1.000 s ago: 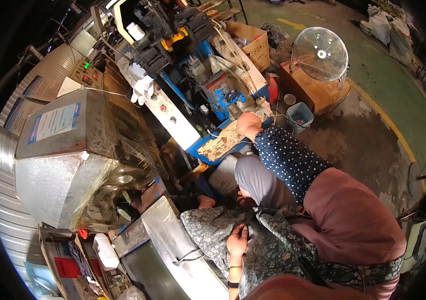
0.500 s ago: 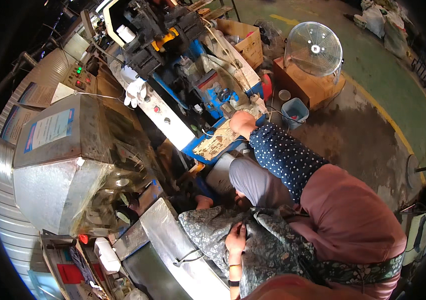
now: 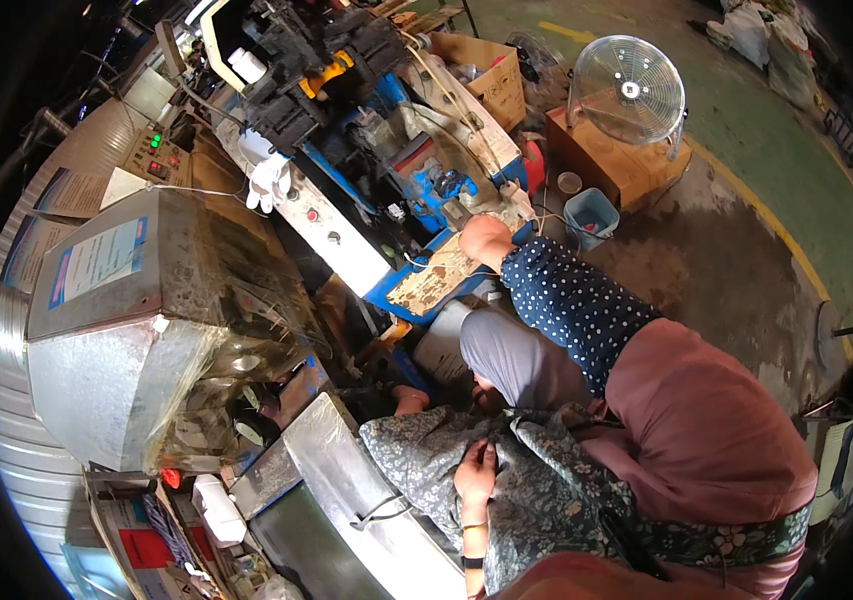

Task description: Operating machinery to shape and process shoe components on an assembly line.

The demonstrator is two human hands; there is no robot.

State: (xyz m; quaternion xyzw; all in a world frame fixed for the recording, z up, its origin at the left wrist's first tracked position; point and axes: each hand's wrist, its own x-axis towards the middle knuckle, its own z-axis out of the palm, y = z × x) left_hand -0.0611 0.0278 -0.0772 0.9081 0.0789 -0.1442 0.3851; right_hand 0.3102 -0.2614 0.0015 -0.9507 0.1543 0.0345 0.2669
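One hand of ours, the left hand, rests on dark floral fabric at the metal table's right edge; we cannot tell whether it grips. Nothing looks finished; what remains, we cannot judge.

No text is legible, even on the blue-edged sheet.

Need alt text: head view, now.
A hand with a dark wristband lies on floral cloth at lower centre. Beyond it, a person in a grey headscarf bends low by a blue-and-white machine, and a polka-dot sleeve reaches toward it. At upper right, a fan stands on a brown box.
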